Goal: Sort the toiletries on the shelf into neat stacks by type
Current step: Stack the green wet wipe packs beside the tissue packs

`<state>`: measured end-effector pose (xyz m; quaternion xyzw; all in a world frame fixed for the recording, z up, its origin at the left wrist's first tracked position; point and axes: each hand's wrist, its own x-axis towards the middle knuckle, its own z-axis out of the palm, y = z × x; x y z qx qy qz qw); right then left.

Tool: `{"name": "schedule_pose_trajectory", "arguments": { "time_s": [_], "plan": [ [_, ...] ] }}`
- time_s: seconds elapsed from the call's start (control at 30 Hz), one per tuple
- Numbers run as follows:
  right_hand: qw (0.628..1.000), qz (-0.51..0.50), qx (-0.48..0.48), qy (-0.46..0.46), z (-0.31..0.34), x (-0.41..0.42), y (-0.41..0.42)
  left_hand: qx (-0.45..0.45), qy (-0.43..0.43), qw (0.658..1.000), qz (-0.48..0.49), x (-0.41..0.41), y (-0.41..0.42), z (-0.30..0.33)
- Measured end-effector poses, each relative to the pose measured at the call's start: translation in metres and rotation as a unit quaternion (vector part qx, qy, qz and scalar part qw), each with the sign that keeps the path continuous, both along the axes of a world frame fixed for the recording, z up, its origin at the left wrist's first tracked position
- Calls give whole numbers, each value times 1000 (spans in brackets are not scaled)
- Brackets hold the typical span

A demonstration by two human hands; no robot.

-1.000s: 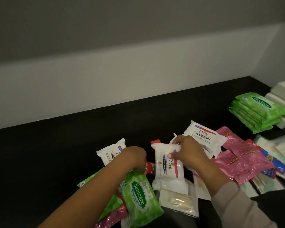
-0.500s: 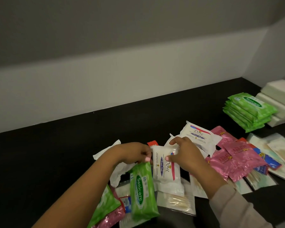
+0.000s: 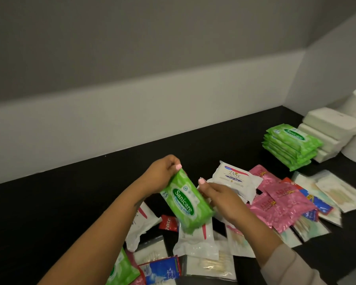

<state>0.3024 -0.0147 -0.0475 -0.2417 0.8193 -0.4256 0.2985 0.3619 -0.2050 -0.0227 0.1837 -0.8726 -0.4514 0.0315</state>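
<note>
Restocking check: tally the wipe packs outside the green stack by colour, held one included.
Green plastic Sanicare wipe packs: 2, one held, one at the bottom edge
White plastic Dove wipe packs: 3 clearly showing
Total: 5

Both forearms reach forward from the lower edge of the view, converging toward the middle. The left hand (image 3: pixel 162 175) is raised, wrist bent, thumb and fingers pinched closed on the top end of a green wipes pack (image 3: pixel 186 202). The right hand (image 3: pixel 218 197) cups the pack's right side, thumb up, a beige sleeve (image 3: pixel 290 266) covering that forearm.
</note>
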Motion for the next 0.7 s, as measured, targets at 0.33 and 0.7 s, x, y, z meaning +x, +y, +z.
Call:
{"name": "schedule_pose_trajectory", "arguments": {
  "time_s": [0.33, 0.7],
  "plan": [
    [991, -97, -87, -23, 6, -41, 32, 9, 65, 997, 39, -64, 25, 13],
    [958, -195, -200, -73, 18, -128, 88, 207, -12, 977, -54, -142, 68, 15]
  ]
}}
